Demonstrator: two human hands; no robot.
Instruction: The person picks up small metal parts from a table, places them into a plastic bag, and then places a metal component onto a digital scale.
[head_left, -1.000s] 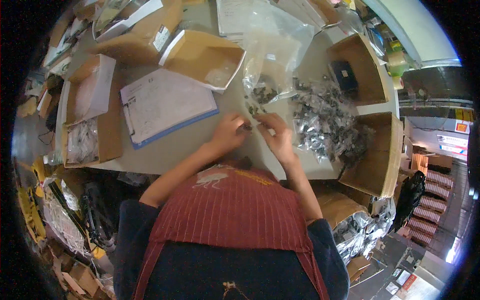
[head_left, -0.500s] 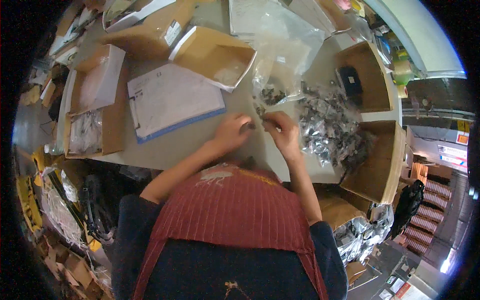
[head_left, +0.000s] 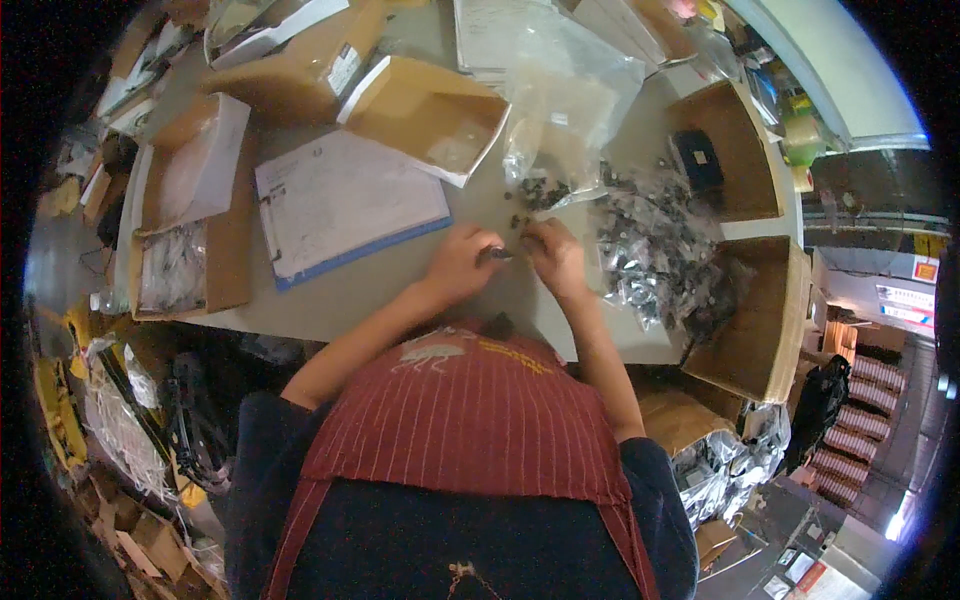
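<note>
My left hand [head_left: 463,264] is closed over the table, and a small dark part [head_left: 498,254] pokes out between thumb and fingertips. Just to its right, my right hand [head_left: 557,260] has its fingers bent together, pointing down and inward; whatever they pinch is too small to make out. The fingertips of both hands almost meet. Beyond them, small dark loose pieces [head_left: 541,192] lie scattered at the mouth of a clear plastic bag [head_left: 572,95]. A heap of small clear packets with dark parts [head_left: 655,255] spreads to the right of my right hand.
A blue clipboard with paper [head_left: 350,205] lies to the left. Beyond it is an open shallow carton [head_left: 430,115]. Cardboard boxes stand at the far left [head_left: 225,250] and right [head_left: 750,335]. A dark flat object [head_left: 697,160] leans in another right-hand box [head_left: 745,150].
My right hand has shifted slightly left, bringing its fingertips nearer the left hand. The left hand stays in nearly the same place, with the small dark part showing more clearly.
</note>
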